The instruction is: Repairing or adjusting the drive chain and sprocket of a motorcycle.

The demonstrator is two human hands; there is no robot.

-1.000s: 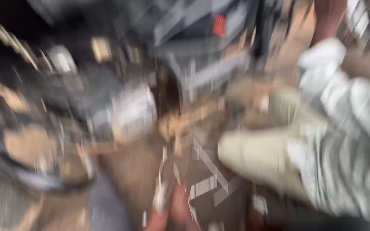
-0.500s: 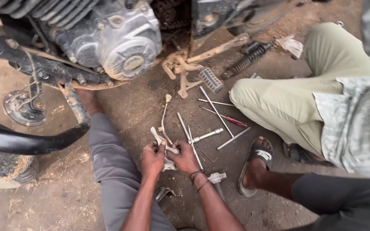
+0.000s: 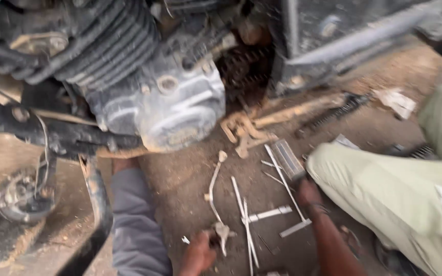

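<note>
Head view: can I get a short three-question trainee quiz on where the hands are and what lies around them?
1. True or false: the left hand is down by the lower end of the curved lever, apart from the engine casing.
2. The right hand is nearest to: A) the ribbed footrest; B) a wheel hub; C) a crumpled rag.
3. What do the loose rods lie on?

Key: 1 true. 2 A. 3 bare dirt ground.
</note>
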